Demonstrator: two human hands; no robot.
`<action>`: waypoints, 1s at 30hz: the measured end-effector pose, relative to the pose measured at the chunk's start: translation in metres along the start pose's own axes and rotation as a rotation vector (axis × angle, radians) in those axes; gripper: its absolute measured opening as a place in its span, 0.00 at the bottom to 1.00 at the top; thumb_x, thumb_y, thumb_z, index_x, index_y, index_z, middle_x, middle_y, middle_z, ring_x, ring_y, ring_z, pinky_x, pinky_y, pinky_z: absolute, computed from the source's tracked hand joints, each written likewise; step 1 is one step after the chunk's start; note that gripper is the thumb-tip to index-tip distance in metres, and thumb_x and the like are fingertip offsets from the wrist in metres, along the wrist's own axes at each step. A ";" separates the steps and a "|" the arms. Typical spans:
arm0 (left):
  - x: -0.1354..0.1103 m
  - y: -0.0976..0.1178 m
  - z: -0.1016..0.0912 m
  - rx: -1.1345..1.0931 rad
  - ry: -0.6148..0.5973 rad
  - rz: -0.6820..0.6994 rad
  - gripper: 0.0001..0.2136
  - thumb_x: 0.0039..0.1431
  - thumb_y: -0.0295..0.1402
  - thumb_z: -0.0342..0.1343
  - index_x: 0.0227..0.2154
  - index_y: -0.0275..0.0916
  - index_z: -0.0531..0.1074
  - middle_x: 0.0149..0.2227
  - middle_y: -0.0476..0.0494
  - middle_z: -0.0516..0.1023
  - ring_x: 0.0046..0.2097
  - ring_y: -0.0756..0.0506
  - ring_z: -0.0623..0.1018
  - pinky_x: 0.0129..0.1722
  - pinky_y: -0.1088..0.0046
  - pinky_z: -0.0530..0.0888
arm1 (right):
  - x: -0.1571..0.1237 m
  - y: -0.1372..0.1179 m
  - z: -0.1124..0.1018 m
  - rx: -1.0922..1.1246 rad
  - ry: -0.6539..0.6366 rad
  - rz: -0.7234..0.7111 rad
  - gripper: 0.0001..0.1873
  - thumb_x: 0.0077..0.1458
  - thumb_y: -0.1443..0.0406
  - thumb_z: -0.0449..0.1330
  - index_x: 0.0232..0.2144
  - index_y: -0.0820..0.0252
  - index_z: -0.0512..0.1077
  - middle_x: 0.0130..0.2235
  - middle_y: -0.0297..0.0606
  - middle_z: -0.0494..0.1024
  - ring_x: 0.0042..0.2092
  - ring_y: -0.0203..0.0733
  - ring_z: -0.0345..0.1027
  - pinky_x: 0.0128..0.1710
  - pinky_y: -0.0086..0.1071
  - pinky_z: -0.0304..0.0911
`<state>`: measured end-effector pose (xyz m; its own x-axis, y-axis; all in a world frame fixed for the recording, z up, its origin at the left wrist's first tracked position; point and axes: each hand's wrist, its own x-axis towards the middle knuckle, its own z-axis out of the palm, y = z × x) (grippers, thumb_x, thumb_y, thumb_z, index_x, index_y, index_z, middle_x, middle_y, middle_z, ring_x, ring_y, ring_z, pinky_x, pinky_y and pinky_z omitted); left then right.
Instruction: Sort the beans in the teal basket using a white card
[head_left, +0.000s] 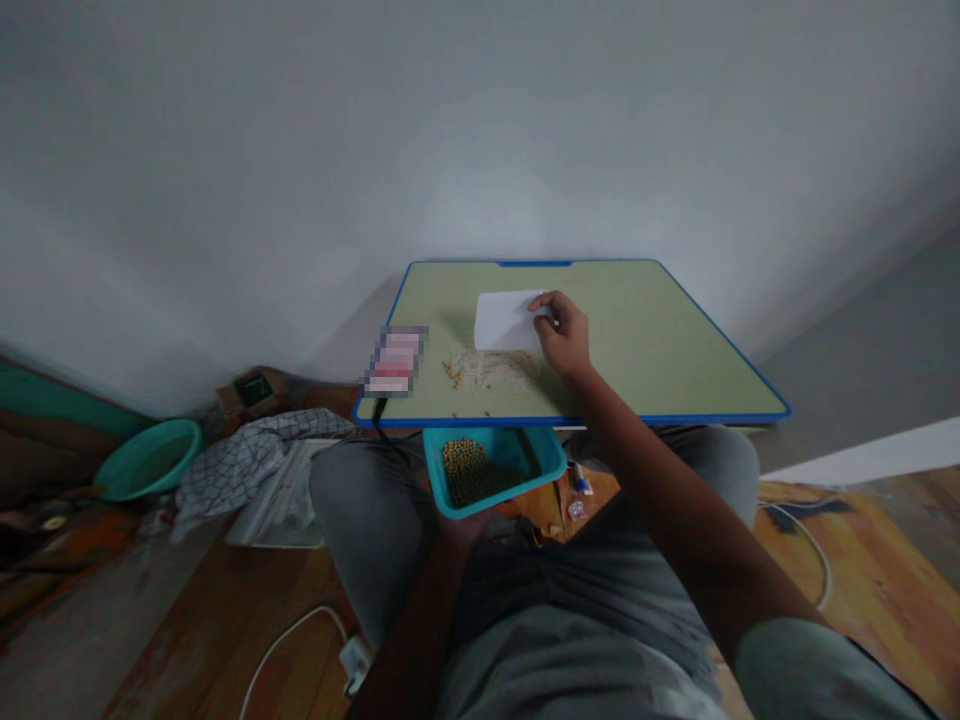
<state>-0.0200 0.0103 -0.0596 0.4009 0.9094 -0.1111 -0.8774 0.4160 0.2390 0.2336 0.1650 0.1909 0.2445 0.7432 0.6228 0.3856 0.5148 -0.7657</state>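
My right hand [564, 332] pinches the right side of a white card [504, 322], which it holds above the small table [660, 350]. Just in front of the card lies a pale, grainy heap [501, 368], with several yellow, bean-like pieces [453, 374] at its left. Below the table's front edge, my left hand [465, 524] is wrapped under a turquoise plastic basin [555, 468]. Many round, yellowish, bean-like pieces [469, 468] lie in the basin, mostly at its left. The basin hides most of my left fingers.
A pixelated pink-and-white item [396, 362] with a dark strap lies at the table's left edge. A white wall stands behind. On the floor are a green basin [154, 462], a checked cloth [262, 450], a cardboard box [253, 392] and a power strip [355, 662] with its cord.
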 end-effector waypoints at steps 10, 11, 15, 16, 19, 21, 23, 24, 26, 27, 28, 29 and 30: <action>-0.001 0.000 0.005 0.002 -0.077 -0.008 0.26 0.78 0.48 0.48 0.60 0.42 0.87 0.62 0.30 0.88 0.60 0.25 0.86 0.53 0.37 0.86 | -0.001 0.006 0.001 -0.028 -0.092 0.009 0.12 0.48 0.68 0.58 0.37 0.51 0.75 0.31 0.33 0.72 0.32 0.42 0.59 0.37 0.38 0.57; 0.000 -0.001 0.004 0.004 -0.101 -0.018 0.27 0.78 0.48 0.47 0.61 0.43 0.87 0.63 0.31 0.87 0.60 0.25 0.86 0.52 0.37 0.86 | -0.001 0.008 0.001 -0.027 -0.089 0.010 0.12 0.48 0.68 0.58 0.37 0.51 0.74 0.32 0.33 0.73 0.32 0.43 0.60 0.37 0.38 0.57; 0.000 0.000 0.001 0.005 -0.124 -0.013 0.27 0.80 0.46 0.45 0.59 0.43 0.88 0.62 0.33 0.88 0.60 0.28 0.87 0.54 0.38 0.86 | 0.000 0.011 0.003 -0.011 -0.089 0.033 0.13 0.48 0.66 0.57 0.38 0.52 0.74 0.32 0.32 0.73 0.33 0.43 0.60 0.37 0.37 0.56; 0.001 0.001 0.000 0.006 -0.127 -0.010 0.26 0.80 0.45 0.45 0.59 0.44 0.88 0.61 0.34 0.89 0.61 0.28 0.86 0.55 0.38 0.86 | 0.000 0.011 0.003 0.003 -0.091 0.041 0.13 0.48 0.66 0.57 0.38 0.52 0.74 0.31 0.32 0.72 0.33 0.43 0.60 0.37 0.37 0.56; 0.001 0.002 -0.002 0.011 -0.134 -0.005 0.24 0.79 0.44 0.48 0.58 0.45 0.88 0.62 0.35 0.88 0.63 0.28 0.85 0.59 0.37 0.84 | 0.001 0.010 0.003 0.048 -0.080 0.043 0.13 0.48 0.66 0.58 0.38 0.52 0.74 0.32 0.33 0.72 0.33 0.43 0.59 0.37 0.36 0.55; 0.000 0.002 -0.001 0.014 -0.143 -0.009 0.24 0.79 0.46 0.49 0.60 0.44 0.87 0.65 0.34 0.87 0.63 0.27 0.85 0.57 0.35 0.85 | 0.000 0.009 0.003 0.060 -0.077 0.039 0.13 0.48 0.67 0.58 0.38 0.52 0.74 0.35 0.34 0.74 0.34 0.43 0.60 0.37 0.36 0.55; 0.000 0.002 0.000 0.016 -0.152 -0.016 0.25 0.78 0.48 0.50 0.62 0.43 0.86 0.66 0.32 0.86 0.62 0.25 0.86 0.54 0.35 0.86 | 0.000 0.008 0.004 0.063 -0.098 0.048 0.13 0.49 0.68 0.58 0.38 0.52 0.75 0.35 0.34 0.73 0.35 0.43 0.59 0.36 0.35 0.54; 0.000 0.002 0.001 0.013 -0.153 -0.020 0.26 0.78 0.48 0.50 0.63 0.43 0.86 0.66 0.32 0.85 0.62 0.25 0.86 0.54 0.36 0.86 | 0.000 0.009 0.004 0.067 -0.116 0.056 0.13 0.49 0.68 0.58 0.39 0.51 0.75 0.34 0.33 0.73 0.34 0.43 0.59 0.36 0.35 0.54; -0.001 0.002 0.003 0.000 -0.133 -0.028 0.26 0.78 0.48 0.49 0.62 0.43 0.87 0.66 0.31 0.85 0.62 0.26 0.85 0.55 0.37 0.85 | -0.001 0.010 0.005 0.072 -0.156 0.059 0.13 0.50 0.69 0.58 0.39 0.51 0.75 0.33 0.33 0.71 0.34 0.43 0.59 0.36 0.35 0.54; -0.002 0.002 0.003 -0.006 -0.113 -0.033 0.26 0.78 0.48 0.48 0.61 0.42 0.87 0.65 0.31 0.86 0.62 0.26 0.85 0.57 0.37 0.85 | -0.001 0.010 0.005 0.071 -0.167 0.051 0.13 0.51 0.69 0.58 0.39 0.51 0.75 0.34 0.33 0.72 0.34 0.43 0.60 0.36 0.36 0.54; -0.002 0.002 0.004 -0.010 -0.090 -0.035 0.27 0.78 0.48 0.48 0.61 0.43 0.87 0.65 0.31 0.86 0.63 0.26 0.85 0.58 0.37 0.84 | -0.001 0.011 0.004 0.065 -0.167 0.040 0.12 0.51 0.69 0.58 0.39 0.51 0.75 0.34 0.33 0.72 0.34 0.43 0.60 0.36 0.36 0.55; -0.003 0.002 0.005 -0.010 -0.068 -0.033 0.27 0.79 0.49 0.47 0.61 0.43 0.87 0.64 0.31 0.87 0.63 0.26 0.85 0.58 0.37 0.84 | -0.001 0.011 0.004 0.058 -0.154 0.028 0.12 0.51 0.68 0.59 0.39 0.51 0.74 0.34 0.33 0.72 0.34 0.43 0.61 0.36 0.36 0.55; -0.003 0.003 0.006 -0.006 -0.051 -0.029 0.28 0.79 0.49 0.46 0.61 0.44 0.87 0.64 0.31 0.87 0.63 0.26 0.85 0.58 0.37 0.84 | 0.000 0.011 0.003 0.052 -0.132 0.018 0.12 0.51 0.68 0.59 0.39 0.51 0.74 0.34 0.34 0.72 0.34 0.44 0.61 0.37 0.37 0.56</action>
<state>-0.0220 0.0084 -0.0526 0.4391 0.8958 -0.0684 -0.8667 0.4424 0.2305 0.2353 0.1720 0.1817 0.1307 0.8006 0.5848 0.3350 0.5195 -0.7861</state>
